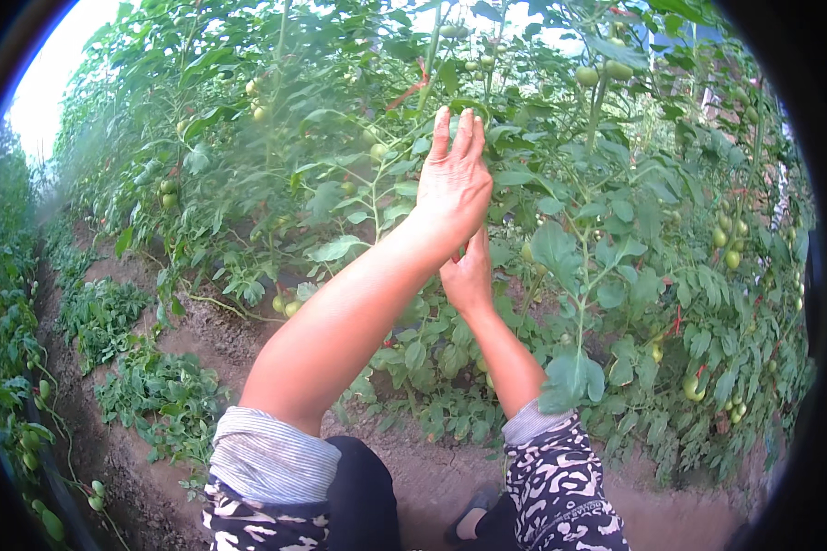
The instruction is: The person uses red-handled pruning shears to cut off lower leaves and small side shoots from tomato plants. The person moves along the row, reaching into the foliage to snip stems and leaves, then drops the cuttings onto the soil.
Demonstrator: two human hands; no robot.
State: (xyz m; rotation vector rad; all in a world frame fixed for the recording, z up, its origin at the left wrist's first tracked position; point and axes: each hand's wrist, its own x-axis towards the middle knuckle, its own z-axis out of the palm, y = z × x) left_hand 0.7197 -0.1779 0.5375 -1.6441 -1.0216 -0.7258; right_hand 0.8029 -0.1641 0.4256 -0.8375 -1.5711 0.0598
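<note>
My left hand (456, 175) is raised among tomato foliage, its back towards me and its fingers stretched upward. Its thumb and palm side are hidden. Just below and partly behind it is my right hand (470, 275), with its fingertips covered by my left hand and wrist. A small spot of red shows between the two hands; what it is, I cannot tell. Leafy tomato plants (379, 186) surround both hands. Above my left fingertips, a red tie (413, 88) is knotted around a green stem. Whether either hand grips anything is hidden.
Green tomatoes (603, 72) hang at upper right, with more tomatoes (291, 307) low on the left. A leafy shoot (582, 275) rises close to my right forearm. Low weeds (165, 399) grow on the bare soil path (427, 475). Another plant row (7, 330) borders the left.
</note>
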